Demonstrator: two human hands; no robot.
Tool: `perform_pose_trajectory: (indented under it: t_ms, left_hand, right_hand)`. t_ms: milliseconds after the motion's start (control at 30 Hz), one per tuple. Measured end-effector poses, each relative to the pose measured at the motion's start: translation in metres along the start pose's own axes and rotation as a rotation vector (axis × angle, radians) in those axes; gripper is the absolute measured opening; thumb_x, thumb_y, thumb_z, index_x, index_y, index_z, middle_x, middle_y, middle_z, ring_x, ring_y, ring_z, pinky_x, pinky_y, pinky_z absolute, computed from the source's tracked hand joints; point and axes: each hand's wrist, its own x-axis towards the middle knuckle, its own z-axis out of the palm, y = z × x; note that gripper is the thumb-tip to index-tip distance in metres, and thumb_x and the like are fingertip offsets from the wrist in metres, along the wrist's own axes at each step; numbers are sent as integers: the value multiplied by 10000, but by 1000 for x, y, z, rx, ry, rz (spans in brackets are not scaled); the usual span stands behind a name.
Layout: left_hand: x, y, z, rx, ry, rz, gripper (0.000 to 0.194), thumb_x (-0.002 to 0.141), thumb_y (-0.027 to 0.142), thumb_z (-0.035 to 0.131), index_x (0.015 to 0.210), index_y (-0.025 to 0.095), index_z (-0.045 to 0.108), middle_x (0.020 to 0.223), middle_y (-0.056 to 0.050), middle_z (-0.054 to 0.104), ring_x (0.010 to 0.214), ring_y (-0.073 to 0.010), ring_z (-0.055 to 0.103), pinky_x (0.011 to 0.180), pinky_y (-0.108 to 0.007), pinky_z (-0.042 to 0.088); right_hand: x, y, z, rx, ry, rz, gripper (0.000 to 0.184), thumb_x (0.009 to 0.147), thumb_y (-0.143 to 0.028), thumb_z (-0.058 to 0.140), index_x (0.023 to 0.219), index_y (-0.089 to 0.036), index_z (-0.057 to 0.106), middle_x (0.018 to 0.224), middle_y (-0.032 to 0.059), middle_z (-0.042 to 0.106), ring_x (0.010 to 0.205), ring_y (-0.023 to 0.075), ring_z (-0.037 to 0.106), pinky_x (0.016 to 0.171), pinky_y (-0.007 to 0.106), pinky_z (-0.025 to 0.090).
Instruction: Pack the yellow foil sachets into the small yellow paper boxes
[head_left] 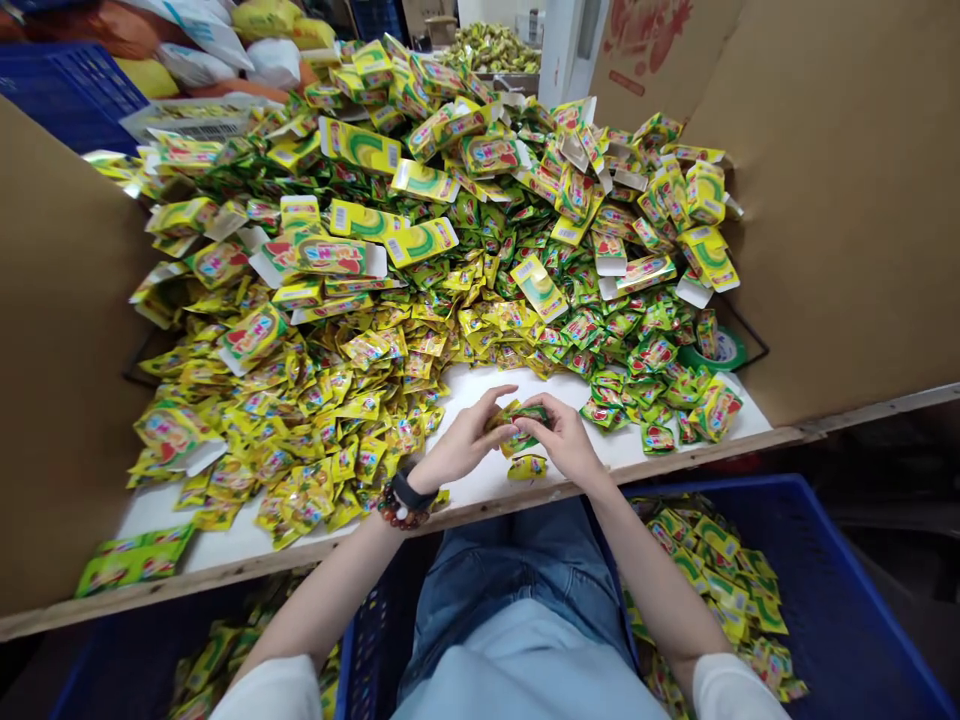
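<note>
My left hand [466, 437], with a dark band and a beaded bracelet at the wrist, is closed in a loose pinch on small yellow sachets [509, 412]. Facing it, my right hand [567, 443] grips a green sachet [532, 413] between thumb and fingers. The two hands almost meet just above the white tabletop [463, 388], so how many sachets they hold is hidden. Below them a single yellow sachet [527, 467] lies near the table's front edge. Loose yellow sachets [330, 440] spread to the left, loose green sachets [637, 350] to the right.
Flat yellow-green boxes [360, 148], many with open flaps, heap across the back. Cardboard walls [840, 220] flank the table. Blue crates with filled boxes stand below the edge, one at right [840, 580]. A green tape roll [724, 350] sits at the right.
</note>
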Motion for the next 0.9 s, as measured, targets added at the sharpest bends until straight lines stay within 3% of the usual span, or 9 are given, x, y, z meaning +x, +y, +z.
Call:
perform_pose_trajectory:
  t_ms: [100, 200, 267, 333, 367, 433, 567, 733, 900]
  left_hand:
    - [6, 2, 6, 148, -54, 64, 526, 895, 253, 551, 1386, 191, 375, 695, 45, 541, 611, -107, 494, 590, -213, 408]
    - [32, 2, 5, 291, -164, 134, 578, 830, 166, 596, 1371, 178, 393, 743, 17, 637, 647, -127, 576, 637, -233, 466]
    - [66, 2, -3, 464, -182, 209, 490, 801, 131, 604, 1281, 162, 510, 810, -28, 684, 721, -159, 630, 709, -280, 514]
    - [109, 3, -16, 667, -19, 271, 415, 793, 59, 536, 1192, 148, 605, 1013, -118, 691, 934, -228, 643, 867, -392, 513]
    - [132, 4, -23, 713, 80, 278, 490, 790, 15, 490, 1257, 136, 575, 1217, -182, 621, 1116, -279, 583, 979, -475, 453]
    - [175, 5, -36, 965, 213, 348, 607, 771, -33, 456, 1325, 198, 545, 1473, -166, 434, 1345, -335, 406, 1089, -569, 318]
    - [227, 2, -50, 1199, 61, 406, 544, 844, 19, 417, 1343, 198, 538, 1513, -123, 412, 1436, -321, 288, 1150, -578, 199]
    - [214, -4, -53, 1041, 131, 412, 495, 847, 113, 462, 1337, 158, 516, 1374, -154, 554, 1311, -283, 467, 1131, -509, 254]
    - [127, -4, -26, 466, 674, 178, 477, 859, 246, 450, 1324, 155, 397, 970, -73, 672, 837, -200, 630, 775, -320, 476]
  right_hand:
    - [-3, 2, -11, 42, -47, 61, 415, 733, -366, 734, 1118, -217, 693, 902, 25, 731, 824, 190, 666, 734, 317, 558]
    - [-8, 5, -29, 22, -88, 67, 281, 745, -363, 724, 972, -203, 765, 860, 39, 745, 835, 209, 673, 752, 340, 558]
    - [-12, 9, -43, -27, 22, 44, 208, 737, -362, 728, 852, -198, 785, 810, 43, 744, 801, 211, 675, 741, 345, 557]
    - [-18, 16, -56, -34, 173, 54, 204, 702, -370, 756, 804, -196, 786, 791, 45, 749, 762, 209, 678, 726, 351, 563]
    - [-20, 20, -61, -17, 238, 70, 217, 688, -377, 767, 807, -196, 785, 800, 46, 755, 756, 209, 680, 719, 354, 568]
    - [-25, 26, -68, 40, 337, 98, 254, 677, -389, 779, 845, -197, 782, 842, 49, 764, 767, 208, 687, 713, 354, 578]
    - [-31, 32, -73, 167, 448, 115, 307, 709, -407, 770, 929, -194, 752, 878, 40, 760, 749, 185, 685, 653, 316, 587]
    - [-35, 22, -75, 257, 486, 93, 348, 747, -408, 749, 1034, -213, 712, 937, 41, 747, 786, 186, 687, 694, 329, 591]
    - [-40, 7, -67, 233, 501, 18, 287, 757, -380, 747, 994, -220, 718, 979, 47, 737, 911, 201, 669, 872, 374, 543]
